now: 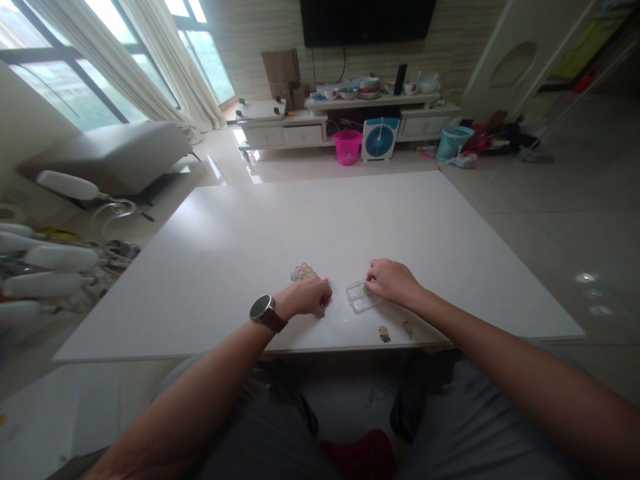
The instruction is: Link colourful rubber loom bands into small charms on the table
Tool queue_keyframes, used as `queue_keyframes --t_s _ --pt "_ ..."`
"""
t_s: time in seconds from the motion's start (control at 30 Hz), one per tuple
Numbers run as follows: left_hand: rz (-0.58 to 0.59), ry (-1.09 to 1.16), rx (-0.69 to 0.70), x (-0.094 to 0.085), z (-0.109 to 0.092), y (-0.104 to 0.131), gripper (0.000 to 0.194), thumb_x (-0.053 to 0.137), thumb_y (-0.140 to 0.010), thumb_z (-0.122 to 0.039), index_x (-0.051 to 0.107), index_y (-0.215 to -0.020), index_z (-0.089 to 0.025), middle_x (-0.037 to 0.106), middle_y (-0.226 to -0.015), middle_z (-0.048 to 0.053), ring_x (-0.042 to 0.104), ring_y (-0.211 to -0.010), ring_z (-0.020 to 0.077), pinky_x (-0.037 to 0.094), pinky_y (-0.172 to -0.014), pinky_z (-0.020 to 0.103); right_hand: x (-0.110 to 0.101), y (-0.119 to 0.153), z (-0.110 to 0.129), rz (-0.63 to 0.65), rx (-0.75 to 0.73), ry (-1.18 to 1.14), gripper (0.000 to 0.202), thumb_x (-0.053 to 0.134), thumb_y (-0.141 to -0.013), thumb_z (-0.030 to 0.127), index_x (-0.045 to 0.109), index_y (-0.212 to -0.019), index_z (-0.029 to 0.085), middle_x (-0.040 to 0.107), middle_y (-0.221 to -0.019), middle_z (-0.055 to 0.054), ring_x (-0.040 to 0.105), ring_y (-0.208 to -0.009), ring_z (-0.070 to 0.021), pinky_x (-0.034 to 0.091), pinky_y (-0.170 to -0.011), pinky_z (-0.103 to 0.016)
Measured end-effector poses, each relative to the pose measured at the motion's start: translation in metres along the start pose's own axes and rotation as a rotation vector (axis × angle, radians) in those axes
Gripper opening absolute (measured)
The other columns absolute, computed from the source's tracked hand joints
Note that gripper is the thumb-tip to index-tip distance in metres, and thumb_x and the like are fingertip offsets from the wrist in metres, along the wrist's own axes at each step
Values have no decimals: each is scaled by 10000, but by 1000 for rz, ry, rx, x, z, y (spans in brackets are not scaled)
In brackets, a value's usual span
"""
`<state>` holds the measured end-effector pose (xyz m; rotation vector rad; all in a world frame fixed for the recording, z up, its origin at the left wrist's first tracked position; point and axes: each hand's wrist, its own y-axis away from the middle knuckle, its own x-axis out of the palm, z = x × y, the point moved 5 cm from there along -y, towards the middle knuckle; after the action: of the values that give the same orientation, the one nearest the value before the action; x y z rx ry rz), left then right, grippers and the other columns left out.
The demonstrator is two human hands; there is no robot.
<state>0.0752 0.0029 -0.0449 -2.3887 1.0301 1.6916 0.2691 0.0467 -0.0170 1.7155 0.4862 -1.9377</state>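
A clear plastic box lies with its lid opened out on the white table. Over its far half my right hand is closed in a pinch, a small green piece at its fingertips. My left hand, with a watch on the wrist, rests left of the box, its fingers curled down to the tabletop. Small colourful bits show around those fingers; what they grip is hidden. Just beyond that hand sits a pile of thin coloured loops, perhaps rubber bands.
A yellow cartoon-figure piece and a small pale, shiny piece lie near the front edge of the white table. Past the far edge stand a pink basket, a blue fan and a low cabinet.
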Motion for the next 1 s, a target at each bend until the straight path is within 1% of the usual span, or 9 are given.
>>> queue_keyframes --t_s 0.17,0.33,0.5,0.7,1.0 --pt "12 33 39 -1 -2 2 178 793 -602 -179 670 -730 -197 695 -741 -6 616 -746 162 378 -603 237 7 -3 -3 36 66 37 233 583 -847 337 783 -816 221 752 -916 -74 671 -842 -224 453 -679 -295" --pt "26 30 49 0 1 2 232 761 -595 -102 672 -779 -212 702 -752 -22 620 -766 159 384 -618 234 10 -6 -6 45 98 8 240 574 -822 346 788 -818 238 768 -906 -71 684 -836 -237 457 -668 -299" --pt "42 34 43 2 3 1 219 734 -620 -95 672 -794 -211 704 -752 -26 622 -749 147 383 -601 222 12 -6 -8 52 135 -33 236 570 -782 311 789 -830 238 770 -859 -70 688 -803 -229 452 -653 -291" --pt "62 21 31 0 2 1 166 742 -650 -125 682 -778 -211 709 -746 -21 627 -752 149 387 -602 223 12 -7 -9 65 148 -87 231 580 -759 317 781 -843 242 769 -872 -52 682 -824 -217 445 -672 -279" --pt "39 9 33 -3 0 3 180 763 -644 -133 670 -781 -203 701 -739 -30 618 -723 137 393 -628 227 9 -6 -8 71 159 -130 201 611 -745 316 758 -853 232 756 -885 -41 663 -828 -197 431 -680 -267"
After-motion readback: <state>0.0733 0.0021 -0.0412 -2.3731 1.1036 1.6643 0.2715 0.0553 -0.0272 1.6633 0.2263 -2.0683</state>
